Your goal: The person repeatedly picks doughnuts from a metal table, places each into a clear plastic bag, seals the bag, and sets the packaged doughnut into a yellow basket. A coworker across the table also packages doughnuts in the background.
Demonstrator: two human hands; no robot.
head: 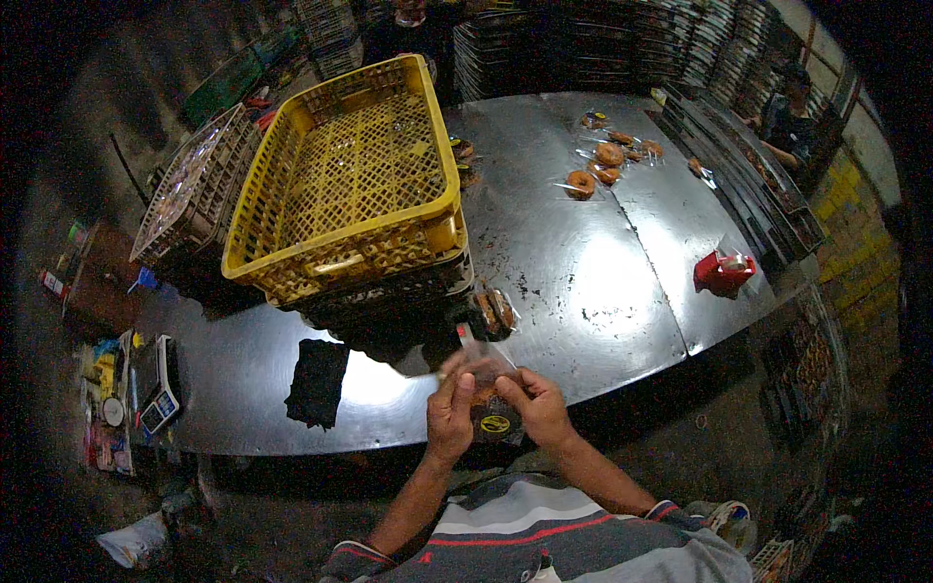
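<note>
Near the table's front edge, my left hand (451,415) and my right hand (538,408) pinch the top of a clear plastic bag (490,397) between thumbs and fingers. A brown baked item shows in the bag, above a round yellow-and-black label. Just beyond my hands, more bagged brown baked items (497,312) stand at the corner of the crate stack. Several ring-shaped doughnuts in clear bags (581,184) lie farther off on the metal table (539,240).
A yellow plastic crate (437,146) tops a stack at centre left. A red tape dispenser (723,272) stands right, near dark trays (736,175). A black cloth (317,382) and a digital scale (160,401) lie left. Another person (787,131) is beyond the trays.
</note>
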